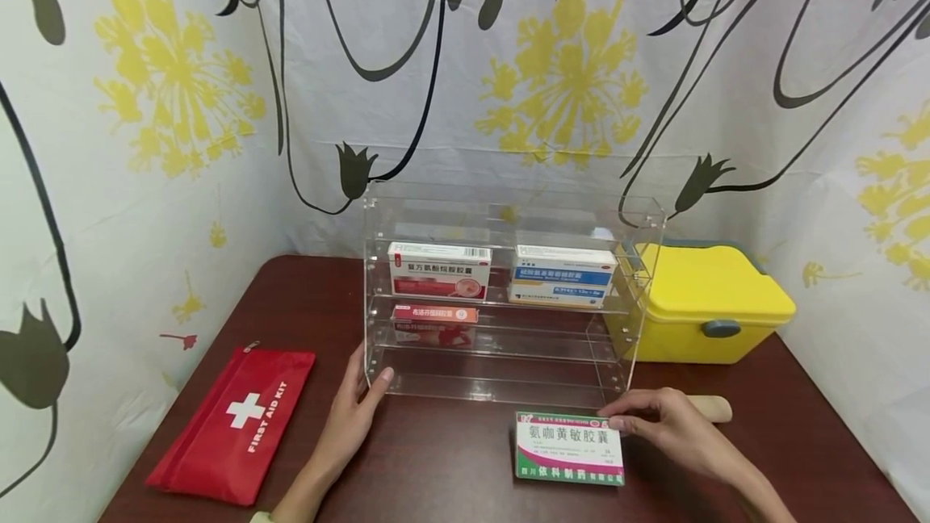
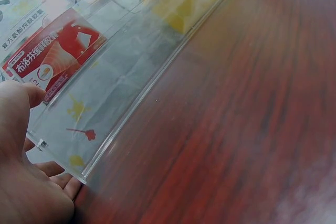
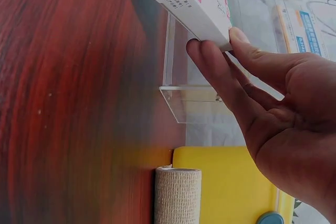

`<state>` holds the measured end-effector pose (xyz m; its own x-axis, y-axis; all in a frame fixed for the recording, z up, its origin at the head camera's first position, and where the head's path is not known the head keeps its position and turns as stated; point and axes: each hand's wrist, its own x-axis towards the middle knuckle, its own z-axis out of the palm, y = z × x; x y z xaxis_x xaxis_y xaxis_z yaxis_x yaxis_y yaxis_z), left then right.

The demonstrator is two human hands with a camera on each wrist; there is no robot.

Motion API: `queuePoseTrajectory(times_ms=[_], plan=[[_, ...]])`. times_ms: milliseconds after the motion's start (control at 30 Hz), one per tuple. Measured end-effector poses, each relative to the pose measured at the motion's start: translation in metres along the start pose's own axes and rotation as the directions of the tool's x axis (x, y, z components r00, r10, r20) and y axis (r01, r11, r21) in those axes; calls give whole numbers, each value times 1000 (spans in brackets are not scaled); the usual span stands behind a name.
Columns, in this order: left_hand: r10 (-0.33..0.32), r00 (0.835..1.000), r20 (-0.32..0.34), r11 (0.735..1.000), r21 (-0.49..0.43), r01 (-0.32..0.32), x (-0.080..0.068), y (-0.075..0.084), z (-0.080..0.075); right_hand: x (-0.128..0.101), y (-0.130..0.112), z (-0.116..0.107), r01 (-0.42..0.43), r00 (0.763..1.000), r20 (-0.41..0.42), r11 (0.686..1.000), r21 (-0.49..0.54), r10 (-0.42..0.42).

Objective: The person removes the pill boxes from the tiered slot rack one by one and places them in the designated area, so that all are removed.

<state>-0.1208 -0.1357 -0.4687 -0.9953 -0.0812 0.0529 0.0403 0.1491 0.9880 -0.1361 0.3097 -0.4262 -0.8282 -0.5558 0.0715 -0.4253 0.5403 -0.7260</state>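
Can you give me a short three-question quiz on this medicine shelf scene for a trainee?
1. True or false: the right hand pinches the green-and-white medicine box at its right edge.
2. Which does the left hand touch? A) the red first aid pouch B) the front left corner of the clear acrylic rack C) the yellow case
3. How many medicine boxes stand on the rack's upper occupied shelf?

Key
1. True.
2. B; the fingers rest against the rack's corner.
3. Two: a red-and-white box on the left, a blue-and-white box on the right.
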Motion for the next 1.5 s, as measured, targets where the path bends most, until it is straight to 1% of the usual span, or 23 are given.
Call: queuePoseTrajectory(times_ms=[133, 200, 400, 633, 700, 833, 933, 1033, 1167, 1267, 1500], plan=[[13, 1000, -7, 1000, -2, -13, 7, -20, 0, 0, 1, 0, -11, 1000, 9, 1000, -2, 11], [23, 1000, -7, 1000, -3, -23, 8, -24, 0, 0, 2, 0, -9, 1000, 10, 1000, -7, 9], [21, 1000, -4, 1000, -5, -21, 8, -26, 0, 0, 4, 0, -30, 999, 15, 999, 12, 30], [3, 1000, -2, 1000, -9, -4, 8, -27, -1, 0, 9, 7, -10, 1000, -4, 1000, 13, 10], [7, 1000, -3, 1000, -13, -7, 8, -27, -1, 1, 10, 9, -23, 1000, -6, 1000, 14, 23], [14, 1000, -3, 1000, -15, -14, 8, -26, 0, 3, 11, 14, -82, 997, -3, 996, 28, 82], [18, 1000, -4, 1000, -13, -18, 7, -25, 0, 5, 12, 18, -119, 993, -7, 993, 4, 119], [20, 1000, -2, 1000, -12, -20, 7, -25, 0, 7, 13, 21, -129, 992, -21, 990, -50, 128], [22, 1000, 1, 1000, -10, -22, 7, -24, 1, 8, 13, 24, -137, 990, -33, 986, -92, 134], [20, 1000, 2, 1000, -9, -20, 7, -24, 1, 8, 13, 24, -144, 989, -36, 984, -105, 141], [11, 1000, 1, 1000, -16, -11, 8, -25, 0, 9, 13, 25, -149, 989, -35, 984, -99, 146]])
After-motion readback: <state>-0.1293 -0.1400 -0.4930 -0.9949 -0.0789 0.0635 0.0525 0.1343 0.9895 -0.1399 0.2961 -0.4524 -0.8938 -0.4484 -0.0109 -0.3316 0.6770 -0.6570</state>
